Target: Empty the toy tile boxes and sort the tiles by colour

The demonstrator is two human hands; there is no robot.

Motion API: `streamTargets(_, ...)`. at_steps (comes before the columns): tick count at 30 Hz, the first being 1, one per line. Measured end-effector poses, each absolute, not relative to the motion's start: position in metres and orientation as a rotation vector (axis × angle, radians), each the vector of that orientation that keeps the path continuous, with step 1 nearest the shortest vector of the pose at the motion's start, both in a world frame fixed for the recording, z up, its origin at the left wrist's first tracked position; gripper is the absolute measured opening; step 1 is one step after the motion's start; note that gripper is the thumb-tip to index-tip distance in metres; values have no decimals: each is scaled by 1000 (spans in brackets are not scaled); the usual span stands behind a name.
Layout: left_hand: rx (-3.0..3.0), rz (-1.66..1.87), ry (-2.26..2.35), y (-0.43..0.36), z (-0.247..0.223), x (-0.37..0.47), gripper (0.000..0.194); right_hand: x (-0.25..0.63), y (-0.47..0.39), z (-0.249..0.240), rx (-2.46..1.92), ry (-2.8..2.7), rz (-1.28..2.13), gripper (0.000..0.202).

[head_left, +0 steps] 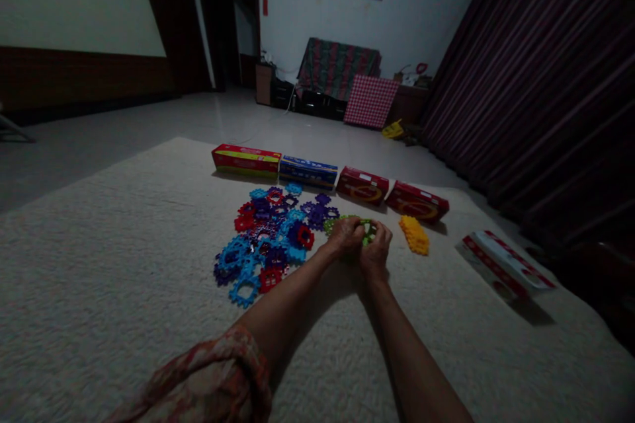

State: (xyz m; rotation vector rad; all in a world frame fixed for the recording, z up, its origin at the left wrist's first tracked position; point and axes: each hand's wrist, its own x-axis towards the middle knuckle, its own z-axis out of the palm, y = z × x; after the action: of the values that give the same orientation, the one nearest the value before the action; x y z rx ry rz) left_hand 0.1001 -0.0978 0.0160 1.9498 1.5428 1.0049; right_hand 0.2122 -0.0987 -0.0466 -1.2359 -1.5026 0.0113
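Green gear-shaped plastic pieces (pixel 368 231) lie between my two hands on the pale mat. My left hand (pixel 346 235) is closed around their left part, and my right hand (pixel 378 246) grips the right edge. The fingers partly cover the pieces. To the left spreads a loose pile of blue, purple and red gear pieces (pixel 268 238). Beyond my left hand sit some purple pieces (pixel 320 211). A stack of yellow-orange gear pieces (pixel 415 235) rests to the right of my right hand.
Behind the pieces stand a red and yellow-green box (pixel 247 161), a blue box (pixel 308 172) and two dark red boxes (pixel 363 186) in a row. A white and red box (pixel 507 266) lies at the right of the mat (pixel 124 244). Dark curtains hang further right.
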Motion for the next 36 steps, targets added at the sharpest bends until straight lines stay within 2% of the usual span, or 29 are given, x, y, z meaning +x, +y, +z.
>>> streamTargets(6,1884,1201,1729,-60,9,86,34,248,-59,-47,-1282,-1572,81,44)
streamTargets(10,1952,1036,1832,-50,-9,81,41,253,-36,-54,-1296,-1580,255,44)
streamTargets(16,2108,698,1852,-56,-22,95,35,248,-16,-63,-1275,-1625,447,47)
streamTargets(21,2064,700,1846,-53,-12,90,39,255,-19,-62,-1277,-1641,485,48)
streamTargets(27,1976,822,2011,-35,3,42,47,260,-25,-61,-1289,-1608,492,49)
streamTargets(33,2323,580,1650,-26,-6,35,49,257,-24,-64,-1245,-1693,404,44)
streamTargets(36,2356,439,1640,-28,-14,38,50,257,-23,-67,-1232,-1714,361,44)
